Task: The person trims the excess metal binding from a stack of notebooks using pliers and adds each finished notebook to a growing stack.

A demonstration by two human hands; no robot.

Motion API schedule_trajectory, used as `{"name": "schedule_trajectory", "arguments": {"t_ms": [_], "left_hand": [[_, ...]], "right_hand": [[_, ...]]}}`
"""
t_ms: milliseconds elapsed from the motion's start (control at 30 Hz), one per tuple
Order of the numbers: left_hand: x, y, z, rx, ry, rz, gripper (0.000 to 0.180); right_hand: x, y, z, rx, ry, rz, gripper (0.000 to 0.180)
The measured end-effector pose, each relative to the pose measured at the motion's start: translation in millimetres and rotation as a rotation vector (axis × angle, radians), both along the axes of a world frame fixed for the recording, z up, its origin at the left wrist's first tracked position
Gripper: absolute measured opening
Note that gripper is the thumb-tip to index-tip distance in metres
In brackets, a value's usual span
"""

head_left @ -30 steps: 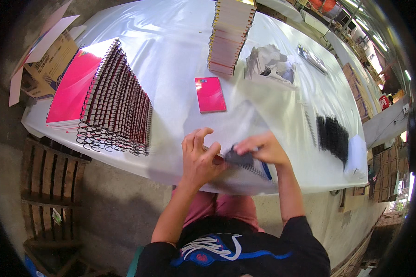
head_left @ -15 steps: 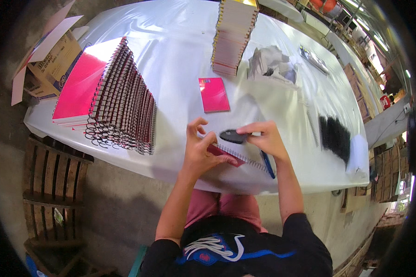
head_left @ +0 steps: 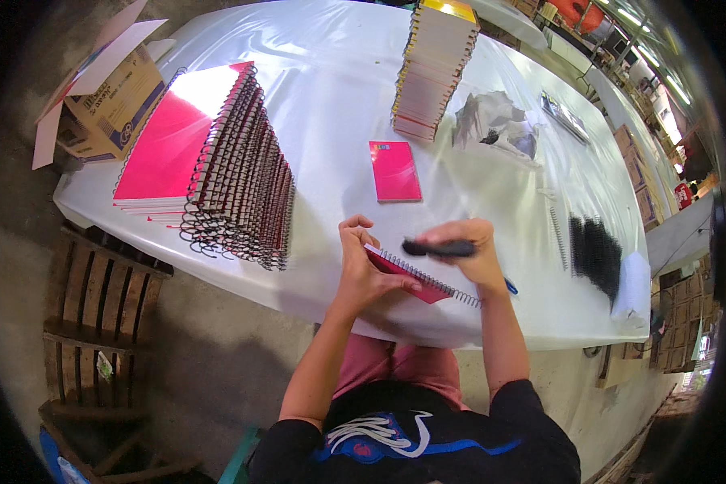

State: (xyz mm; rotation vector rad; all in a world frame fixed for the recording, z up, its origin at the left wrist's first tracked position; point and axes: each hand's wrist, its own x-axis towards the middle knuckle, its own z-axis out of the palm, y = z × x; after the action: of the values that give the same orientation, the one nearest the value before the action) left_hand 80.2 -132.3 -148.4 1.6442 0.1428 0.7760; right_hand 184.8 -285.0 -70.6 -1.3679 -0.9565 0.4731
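Observation:
My left hand [head_left: 363, 270] grips a small red notebook [head_left: 407, 277] at its left end, tilted above the table's near edge. A dark wire spiral [head_left: 427, 280] runs along the notebook's upper edge, and its loose coils stick out past the right end. Over that edge, my right hand [head_left: 468, 242] is closed on a black rounded hand tool [head_left: 437, 248]; its exact kind is unclear. Just beyond, another small red notebook [head_left: 395, 172] lies flat. A slim blue object [head_left: 511, 285] shows beside my right wrist, mostly hidden by the forearm.
A tall stack of red spiral notebooks [head_left: 238, 169] stands at left, near an open carton [head_left: 113, 105]. Another notebook stack [head_left: 436, 73] rises at the back. Crumpled plastic [head_left: 496, 129] sits right of it. Black spiral coils [head_left: 595, 254] lie at the right edge beside a white roll [head_left: 632, 284].
The black tool has turned in my right hand and sits a little farther right along the notebook. My view has shifted slightly left. My forearm now covers most of the blue object.

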Motion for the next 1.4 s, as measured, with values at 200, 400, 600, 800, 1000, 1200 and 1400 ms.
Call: {"name": "schedule_trajectory", "arguments": {"t_ms": [200,400,600,800,1000,1200,1400], "left_hand": [[-2,5,-4,0.117,0.053,-0.002,0.094],[-4,4,2,0.324,0.024,0.040,0.093],[-7,6,5,0.444,0.024,0.007,0.087],[-7,1,5,-0.255,-0.075,-0.032,0.031],[-27,0,12,-0.492,0.143,0.036,0.018],[-23,-12,46,-0.322,-0.032,0.184,0.024],[-28,-19,52,0.044,-0.047,0.326,0.032]], "right_hand": [[1,22,9,-0.092,-0.071,0.163,0.035],[-2,22,1,-0.167,-0.011,0.046,0.033],[2,33,-5,-0.293,-0.121,0.008,0.035],[33,-28,-5,-0.463,-0.502,-0.639,0.037],[-25,-89,-29,-1.015,-0.713,-0.827,0.055],[-73,-90,-61,-1.008,-0.794,-0.893,0.054],[-94,-48,8,-0.351,-0.562,-0.717,0.044]]}}
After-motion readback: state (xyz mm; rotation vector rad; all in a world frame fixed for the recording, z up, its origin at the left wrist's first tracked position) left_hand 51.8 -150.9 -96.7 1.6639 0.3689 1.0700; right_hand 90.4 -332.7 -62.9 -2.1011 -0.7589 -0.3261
